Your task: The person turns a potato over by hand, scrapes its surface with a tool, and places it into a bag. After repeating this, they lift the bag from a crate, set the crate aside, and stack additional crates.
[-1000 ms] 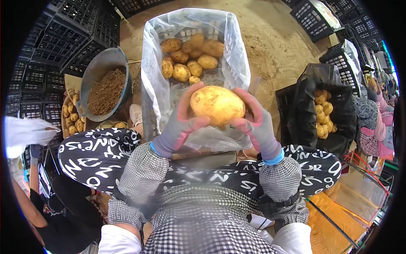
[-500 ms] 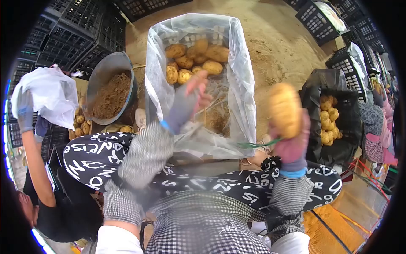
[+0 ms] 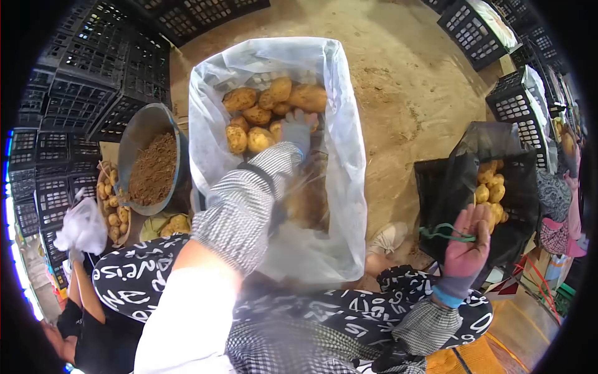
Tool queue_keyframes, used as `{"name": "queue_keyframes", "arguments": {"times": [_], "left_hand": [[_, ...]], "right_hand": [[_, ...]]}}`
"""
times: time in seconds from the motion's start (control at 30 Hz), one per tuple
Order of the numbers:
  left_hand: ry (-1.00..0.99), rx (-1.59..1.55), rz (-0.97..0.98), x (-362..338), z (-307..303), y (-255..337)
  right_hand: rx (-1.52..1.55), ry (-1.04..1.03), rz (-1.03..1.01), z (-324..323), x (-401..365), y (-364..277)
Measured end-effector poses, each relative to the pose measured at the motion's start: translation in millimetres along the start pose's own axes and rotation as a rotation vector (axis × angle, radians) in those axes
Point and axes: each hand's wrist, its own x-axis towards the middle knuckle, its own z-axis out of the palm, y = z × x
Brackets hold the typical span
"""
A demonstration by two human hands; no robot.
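Inside the lined crate, my left hand reaches onto a group of potatoes, its gloved fingers apart over them. What lies under its palm is hidden. My right hand is palm up with fingers spread and holds nothing; it is beside the black-lined crate, which has more potatoes in it. A green string lies by the right thumb. A blurred brownish shape shows in the lower part of the clear-lined crate.
A tub of soil stands left of the crate, with bagged potatoes beyond it. Black crates are stacked at the upper left, others at the upper right. Another person's arm holds a white bag at left.
The large potato has left my right hand, which has opened and moved right and down. My left hand has reached farther onto the potatoes. The other person's white bag has moved down and bunched up.
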Motion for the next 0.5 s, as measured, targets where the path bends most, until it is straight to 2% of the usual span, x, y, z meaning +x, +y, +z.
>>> {"name": "queue_keyframes", "arguments": {"times": [0.1, 0.17, 0.2, 0.27, 0.3, 0.37, 0.4, 0.5], "left_hand": [[-0.161, -0.048, -0.074, 28.7, 10.9, 0.6], [-0.179, -0.294, 0.002, 17.8, -16.1, -9.2], [-0.194, -0.413, 0.042, 6.7, -32.5, -14.4], [-0.444, -1.155, 0.000, -8.6, -54.8, -27.7], [-0.565, -1.528, -0.026, -20.4, -67.1, -31.2], [-0.514, -1.885, 0.043, -57.1, -115.7, -34.9], [-0.570, -1.978, 0.041, -74.6, -142.5, -36.2], [-0.713, -2.200, 0.043, -125.1, -207.9, -35.9]], "right_hand": [[0.014, -0.107, 0.136, -0.3, 1.0, 10.5], [-0.032, -0.090, 0.202, 22.0, -10.1, 16.8], [-0.194, -0.127, 0.180, 28.1, -15.9, 23.2], [-0.500, -0.215, 0.118, 37.8, -21.7, 35.0], [-0.272, -0.249, 0.197, 37.0, -24.2, 42.2], [-0.472, -0.277, 0.213, 51.6, -38.1, 54.0], [-0.573, -0.291, 0.219, 60.7, -46.5, 61.1], [-0.767, -0.543, 0.205, 72.1, -69.4, 87.8]]}}
